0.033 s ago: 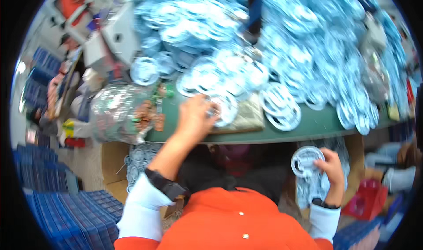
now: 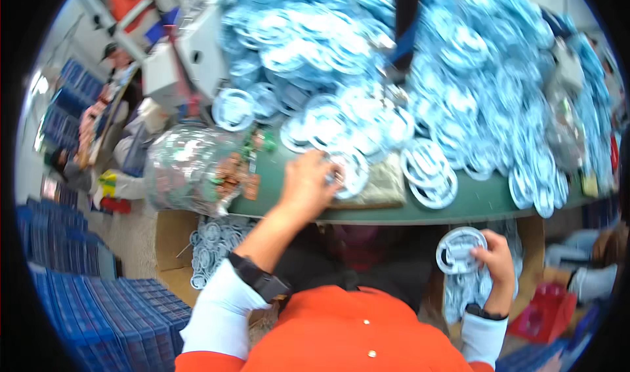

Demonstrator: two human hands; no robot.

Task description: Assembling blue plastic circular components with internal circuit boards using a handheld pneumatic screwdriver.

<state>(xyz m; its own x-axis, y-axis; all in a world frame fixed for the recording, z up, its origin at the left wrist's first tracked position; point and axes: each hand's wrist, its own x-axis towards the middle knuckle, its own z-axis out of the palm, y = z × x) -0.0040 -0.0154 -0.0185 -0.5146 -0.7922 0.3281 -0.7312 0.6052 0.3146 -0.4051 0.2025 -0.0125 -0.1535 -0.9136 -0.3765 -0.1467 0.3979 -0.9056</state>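
Note:
My left hand (image 2: 307,185) is at the front part of the green table, its fingers closed on the near-left edge of a light-blue round plastic part (image 2: 355,170) with cut-outs. This part lies against a loose heap of similar parts (image 2: 328,124). Below the table edge on the right, my right hand (image 2: 497,260) pinches another light-blue round plastic part (image 2: 452,256) by its right rim, holding it over an open cardboard box (image 2: 530,244). More of the same parts fill that box. A flat greyish block (image 2: 380,187) lies beside my left hand.
Large piles of light-blue parts (image 2: 295,37) cover the back of the green table (image 2: 482,198). Left of my arm sits a clear plastic bag (image 2: 180,168) beside small copper-coloured pieces (image 2: 233,175). A dark post (image 2: 405,31) rises among the piles. Blue crates (image 2: 118,313) stand lower left.
The whole view has shifted slightly, so the table and piles appear a little further right and lower. Both hands keep nearly the same pose.

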